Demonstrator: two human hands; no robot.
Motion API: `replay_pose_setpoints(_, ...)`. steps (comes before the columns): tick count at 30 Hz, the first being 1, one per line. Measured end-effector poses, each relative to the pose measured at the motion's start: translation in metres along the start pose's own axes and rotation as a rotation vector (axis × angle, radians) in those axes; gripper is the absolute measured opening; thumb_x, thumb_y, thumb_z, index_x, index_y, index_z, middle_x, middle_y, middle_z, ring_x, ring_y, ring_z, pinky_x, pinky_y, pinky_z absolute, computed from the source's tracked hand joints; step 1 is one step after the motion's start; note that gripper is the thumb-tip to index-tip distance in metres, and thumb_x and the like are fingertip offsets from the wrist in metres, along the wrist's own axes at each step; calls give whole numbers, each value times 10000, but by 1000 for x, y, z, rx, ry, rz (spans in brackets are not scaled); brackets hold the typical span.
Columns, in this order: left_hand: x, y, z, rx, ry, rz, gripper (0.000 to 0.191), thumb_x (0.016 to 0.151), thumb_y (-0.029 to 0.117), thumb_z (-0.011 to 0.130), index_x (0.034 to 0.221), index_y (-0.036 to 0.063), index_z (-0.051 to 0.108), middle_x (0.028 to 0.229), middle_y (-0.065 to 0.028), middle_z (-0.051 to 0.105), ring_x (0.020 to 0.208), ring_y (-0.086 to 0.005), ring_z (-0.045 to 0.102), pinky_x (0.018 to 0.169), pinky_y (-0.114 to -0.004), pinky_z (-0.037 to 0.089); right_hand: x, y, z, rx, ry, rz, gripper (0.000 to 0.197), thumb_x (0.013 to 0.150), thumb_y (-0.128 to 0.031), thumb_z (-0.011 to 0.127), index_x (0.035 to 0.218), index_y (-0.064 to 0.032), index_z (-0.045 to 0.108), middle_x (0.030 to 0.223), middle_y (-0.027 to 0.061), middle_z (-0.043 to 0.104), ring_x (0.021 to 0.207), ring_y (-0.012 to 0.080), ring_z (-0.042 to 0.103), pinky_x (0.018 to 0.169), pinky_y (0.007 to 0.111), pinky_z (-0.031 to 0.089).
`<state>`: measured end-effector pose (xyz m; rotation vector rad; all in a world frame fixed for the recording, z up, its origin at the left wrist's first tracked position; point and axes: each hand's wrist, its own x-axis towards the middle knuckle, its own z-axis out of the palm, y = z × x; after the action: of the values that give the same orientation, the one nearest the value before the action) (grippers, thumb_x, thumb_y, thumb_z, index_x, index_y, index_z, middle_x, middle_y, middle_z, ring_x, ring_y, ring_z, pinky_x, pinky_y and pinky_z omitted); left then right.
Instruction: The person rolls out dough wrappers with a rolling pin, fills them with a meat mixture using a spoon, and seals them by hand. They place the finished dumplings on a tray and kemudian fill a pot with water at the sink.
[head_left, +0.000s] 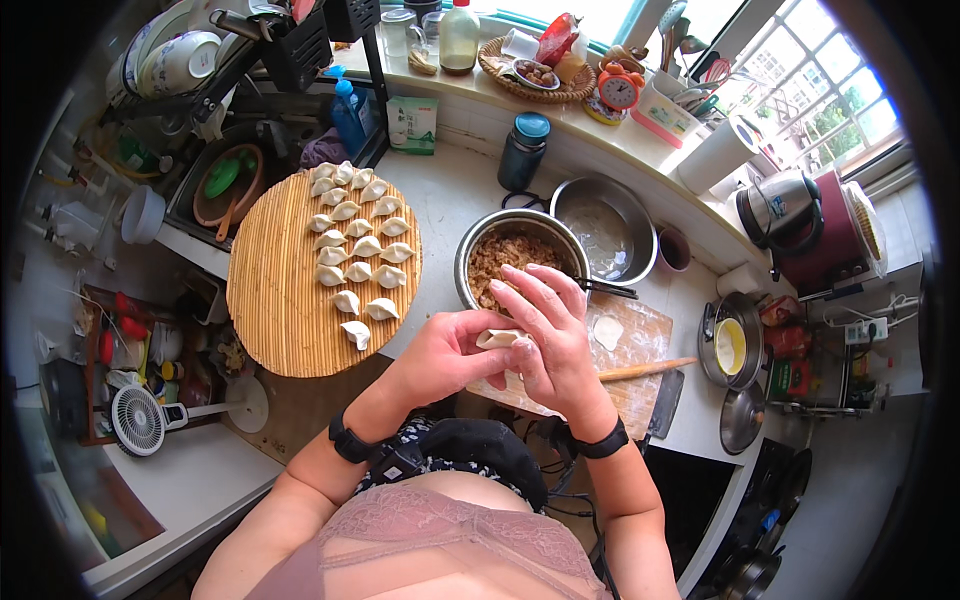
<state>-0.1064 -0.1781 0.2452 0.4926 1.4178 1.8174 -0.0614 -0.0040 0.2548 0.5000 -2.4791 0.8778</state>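
Between my left hand (442, 356) and my right hand (551, 341) is a folded dumpling (499, 339), pinched by the fingers of both. Flour dusts my right fingers, which spread over the near rim of a steel bowl of minced filling (510, 251). Several finished dumplings (360, 229) stand in rows on a round reed tray (274, 285) to the left. On the right, a flat dough wrapper (607, 332) lies on a floured wooden board (649, 322), with a rolling pin (645, 369) across it. Chopsticks (607, 287) rest at the bowl's right edge.
Behind the filling bowl are a wide steel basin (604, 225) and a blue-lidded bottle (523, 154). A steel pan (727, 341) holding a yellow bowl stands at the right, near a pot lid (742, 420). The sink (217, 165) lies beyond the tray at left, beneath a dish rack (247, 75).
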Motion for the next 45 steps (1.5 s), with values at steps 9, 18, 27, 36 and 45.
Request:
replay_pose_setpoints(9, 5, -23, 21, -429, 36, 62, 268, 998, 300, 521, 1118, 61, 535, 821, 35, 513, 666, -48, 444, 585, -229, 389, 2, -2, 16, 239, 142, 16, 472, 1013, -248, 287, 1118, 19, 662, 1204, 161, 635, 1174, 359, 517, 1016, 432, 392)
replay_pose_setpoints(18, -8, -26, -3, 49, 87, 98, 306, 1016, 265, 462, 928, 15, 614, 698, 10, 542, 606, -42, 463, 519, -206, 362, -18, -12, 39, 576, 30, 304, 380, 1005, -155, 344, 1180, 40, 619, 1268, 158, 595, 1214, 324, 484, 1045, 404, 364)
replay_pose_setpoints(27, -26, -41, -24, 24, 83, -28, 438, 1028, 315, 377, 847, 5, 628, 624, -35, 592, 471, -71, 498, 418, -214, 360, -18, -39, 61, 1270, -30, 860, 420, 1027, -221, 317, 1128, 54, 618, 1245, 171, 575, 1064, 259, 584, 869, 334, 498)
replay_pose_setpoints(36, -28, -46, -24, 560, 275, 602, 383, 984, 152, 354, 794, -59, 611, 649, -141, 619, 554, -204, 607, 502, -303, 451, -19, -42, 97, 738, 38, 453, 502, 1009, -245, 229, 1007, 48, 637, 1168, 194, 626, 1161, 333, 533, 987, 401, 424)
replay_pose_setpoints(45, -43, -36, -57, -888, 346, 32, 614, 1001, 551, 266, 1205, 35, 530, 1039, -96, 627, 893, -198, 625, 846, -373, 525, 11, -13, 114, 556, -321, 299, 497, 1014, -352, 327, 1301, -9, 546, 1454, 167, 411, 1307, 349, 377, 1110, 439, 284)
